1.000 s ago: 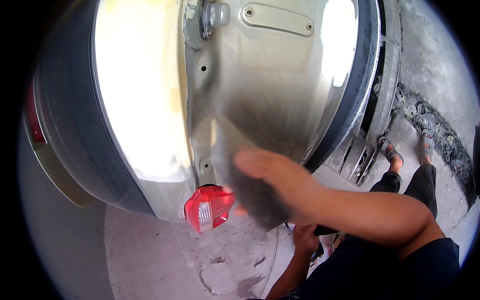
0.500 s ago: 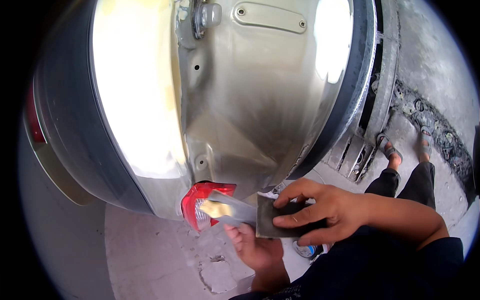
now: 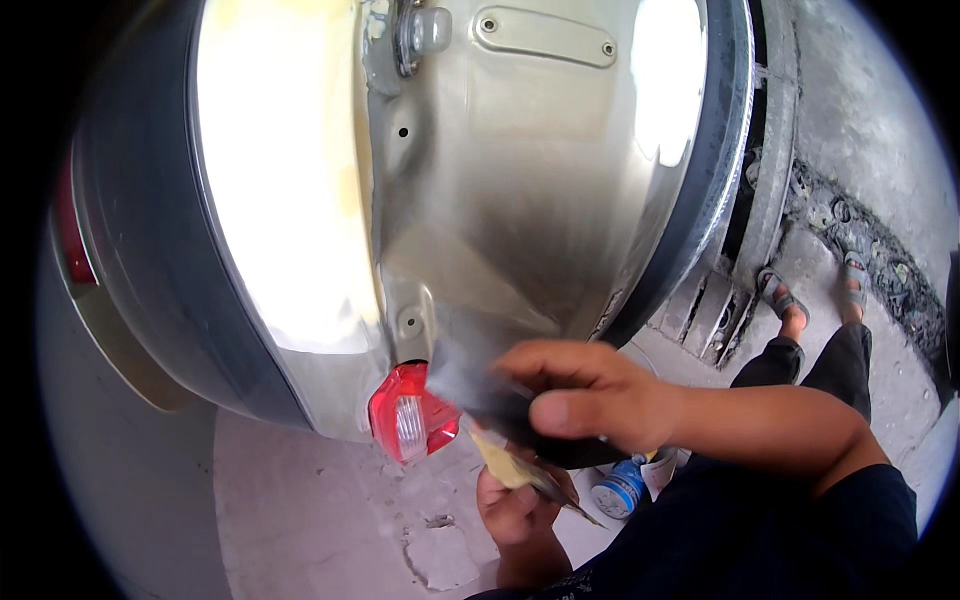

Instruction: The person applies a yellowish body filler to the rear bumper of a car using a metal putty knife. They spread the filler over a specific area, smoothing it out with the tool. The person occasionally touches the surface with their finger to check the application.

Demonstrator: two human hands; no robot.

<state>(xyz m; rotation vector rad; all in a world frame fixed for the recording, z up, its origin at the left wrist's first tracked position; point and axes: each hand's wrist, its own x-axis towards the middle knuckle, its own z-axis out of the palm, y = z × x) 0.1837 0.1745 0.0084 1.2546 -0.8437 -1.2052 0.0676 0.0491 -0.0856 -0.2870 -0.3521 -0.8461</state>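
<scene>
My right hand [image 3: 600, 400] is closed on a dark flat putty spreader [image 3: 490, 400], whose grey front edge is blurred by motion. Below it, my left hand [image 3: 515, 505] grips a thin putty blade [image 3: 550, 488] seen nearly edge-on, with a smear of yellow putty [image 3: 500, 465] on it. The two tools are close together; whether they touch I cannot tell. Just left of them is the red tail light [image 3: 440, 425] with a clear section, at the lower end of the bare silver-grey car body panel [image 3: 540, 200].
A dark bumper [image 3: 160, 240] runs along the left. The bright panel [image 3: 280, 180] beside it carries pale yellow patches. A blue container [image 3: 620, 488] stands on the floor below my right hand. Another person's sandalled feet [image 3: 785, 300] are at the right, beside a drain grate [image 3: 690, 310].
My right hand has moved left, swinging the spreader toward the tail light. My left hand has shifted right and down, and its blade has turned from face-on to nearly edge-on.
</scene>
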